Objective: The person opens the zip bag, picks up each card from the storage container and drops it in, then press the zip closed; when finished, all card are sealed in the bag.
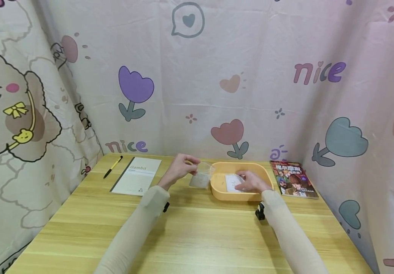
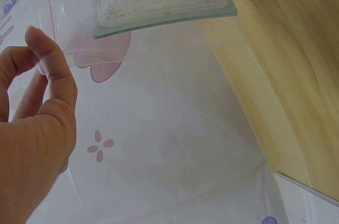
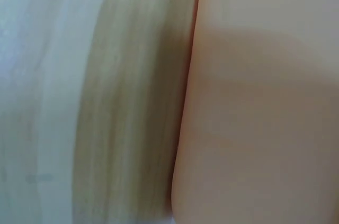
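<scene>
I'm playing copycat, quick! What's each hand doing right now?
Left hand: closed, pinching a clear, flat plastic bag.
Right hand: at a white, rectangular paper card in the orange, rounded plastic tray; grip can't be told.

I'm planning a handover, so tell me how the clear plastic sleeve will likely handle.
The clear plastic sleeve looks thin, so it probably flexes easily. The butterfly-printed card seems to sit inside, flat and straight-edged, likely stiffening that end. Glossy glints suggest the surface may be slippery.
</scene>
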### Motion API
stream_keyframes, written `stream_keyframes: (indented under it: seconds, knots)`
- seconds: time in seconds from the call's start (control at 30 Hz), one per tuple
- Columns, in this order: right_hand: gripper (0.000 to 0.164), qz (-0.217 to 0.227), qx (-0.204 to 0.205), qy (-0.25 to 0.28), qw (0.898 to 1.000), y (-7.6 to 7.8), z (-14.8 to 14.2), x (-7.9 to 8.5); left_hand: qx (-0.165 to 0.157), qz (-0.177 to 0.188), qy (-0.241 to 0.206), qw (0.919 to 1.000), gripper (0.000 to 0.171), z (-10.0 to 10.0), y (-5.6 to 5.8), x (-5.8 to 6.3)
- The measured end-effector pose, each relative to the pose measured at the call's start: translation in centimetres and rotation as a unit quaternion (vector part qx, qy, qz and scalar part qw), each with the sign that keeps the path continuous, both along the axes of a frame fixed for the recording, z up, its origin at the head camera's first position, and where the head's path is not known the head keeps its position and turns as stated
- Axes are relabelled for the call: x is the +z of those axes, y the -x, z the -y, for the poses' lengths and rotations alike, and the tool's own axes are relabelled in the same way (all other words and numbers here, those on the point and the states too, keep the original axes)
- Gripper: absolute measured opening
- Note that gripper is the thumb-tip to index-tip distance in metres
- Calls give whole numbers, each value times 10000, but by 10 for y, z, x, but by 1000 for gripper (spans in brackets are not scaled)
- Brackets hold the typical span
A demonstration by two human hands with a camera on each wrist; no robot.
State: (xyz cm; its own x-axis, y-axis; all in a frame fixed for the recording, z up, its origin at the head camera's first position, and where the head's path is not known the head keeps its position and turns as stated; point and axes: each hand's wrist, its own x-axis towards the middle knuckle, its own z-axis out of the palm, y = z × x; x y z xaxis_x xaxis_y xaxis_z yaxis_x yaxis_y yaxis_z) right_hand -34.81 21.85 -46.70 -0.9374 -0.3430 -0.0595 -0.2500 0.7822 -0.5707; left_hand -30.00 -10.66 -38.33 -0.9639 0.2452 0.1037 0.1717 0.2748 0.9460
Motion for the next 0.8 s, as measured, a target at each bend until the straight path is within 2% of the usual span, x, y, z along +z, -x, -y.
stream_keyframes:
  seconds: [0.2,0.47,0.57,0.8]
  knots:
    - [69,-308,333,-130,9989,1,1,-1,22,-17,72,10000,24,1,-1,0]
    - [71,-517,398,-306,9974,-1,3,-1,49,2,48,10000,23,0,1,-2]
    - [73,-478,445,-427,9970,-2,2,0,38,7,39,10000,23,0,1,-3]
    - [72,-59,389,-489,9980,0,2,3,40,17,28,10000,22,0,2,-3]
